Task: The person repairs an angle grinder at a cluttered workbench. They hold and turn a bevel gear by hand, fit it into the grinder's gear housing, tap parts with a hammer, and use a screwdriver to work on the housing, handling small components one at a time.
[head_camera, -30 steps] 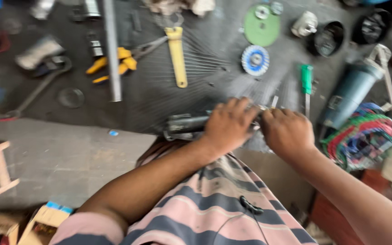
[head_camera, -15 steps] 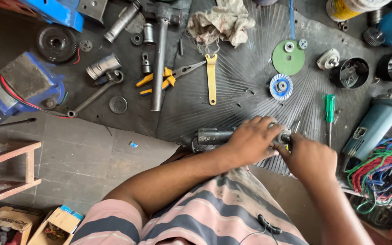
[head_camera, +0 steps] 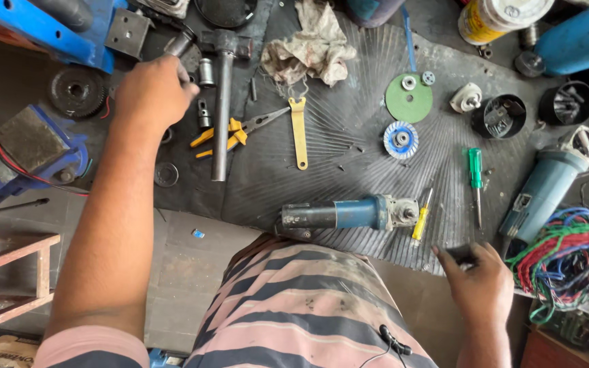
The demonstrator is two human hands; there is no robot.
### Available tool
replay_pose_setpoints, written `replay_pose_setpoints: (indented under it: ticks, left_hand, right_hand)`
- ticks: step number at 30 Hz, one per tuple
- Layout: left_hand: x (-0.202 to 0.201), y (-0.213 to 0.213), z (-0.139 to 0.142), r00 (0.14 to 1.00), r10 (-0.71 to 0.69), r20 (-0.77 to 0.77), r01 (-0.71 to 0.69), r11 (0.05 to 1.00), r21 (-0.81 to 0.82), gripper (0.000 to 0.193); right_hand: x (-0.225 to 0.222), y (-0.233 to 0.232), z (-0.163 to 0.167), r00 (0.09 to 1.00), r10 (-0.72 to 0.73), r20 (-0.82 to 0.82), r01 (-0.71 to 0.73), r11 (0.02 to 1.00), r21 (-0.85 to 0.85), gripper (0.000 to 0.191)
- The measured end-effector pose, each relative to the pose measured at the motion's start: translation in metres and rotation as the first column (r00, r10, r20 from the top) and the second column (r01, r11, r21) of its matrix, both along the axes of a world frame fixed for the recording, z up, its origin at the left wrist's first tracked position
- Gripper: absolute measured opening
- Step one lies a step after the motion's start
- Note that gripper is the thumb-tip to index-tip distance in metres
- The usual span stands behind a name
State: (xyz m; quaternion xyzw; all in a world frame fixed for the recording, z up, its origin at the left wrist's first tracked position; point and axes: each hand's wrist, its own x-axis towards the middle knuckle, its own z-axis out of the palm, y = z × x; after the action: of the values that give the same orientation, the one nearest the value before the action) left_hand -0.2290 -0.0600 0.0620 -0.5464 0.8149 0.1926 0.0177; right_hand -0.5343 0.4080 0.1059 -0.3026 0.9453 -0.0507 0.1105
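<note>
The left hand (head_camera: 153, 92) reaches to the far left corner of the black rubber mat (head_camera: 349, 170), fingers curled over small sockets (head_camera: 205, 71) beside the long steel bar (head_camera: 221, 116); whether they grip one I cannot tell. The right hand (head_camera: 482, 283) pinches a small dark part (head_camera: 459, 255) at the mat's near edge. The angle grinder body (head_camera: 349, 213) lies crosswise between them, nearer the right hand.

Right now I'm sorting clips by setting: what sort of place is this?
Most likely a power-tool repair workshop: a partly dismantled angle grinder lies on a rubber mat among screwdrivers, pliers and loose parts, with a blue bench vise nearby.
</note>
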Motion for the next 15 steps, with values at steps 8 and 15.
replay_pose_setpoints:
  ticks: [8,15]
  left_hand:
    - [-0.021,0.017,-0.033,0.979,0.014,0.202,-0.038,0.993,0.115,0.054]
    - [-0.067,0.137,0.055,0.837,0.141,-0.528,-0.119,0.99,0.076,0.034]
  right_hand:
    - [-0.014,0.012,-0.009,0.999,0.025,0.04,-0.021,0.996,-0.088,0.031]
    - [-0.026,0.038,-0.023,0.981,-0.132,0.144,0.142,0.988,-0.064,0.031]
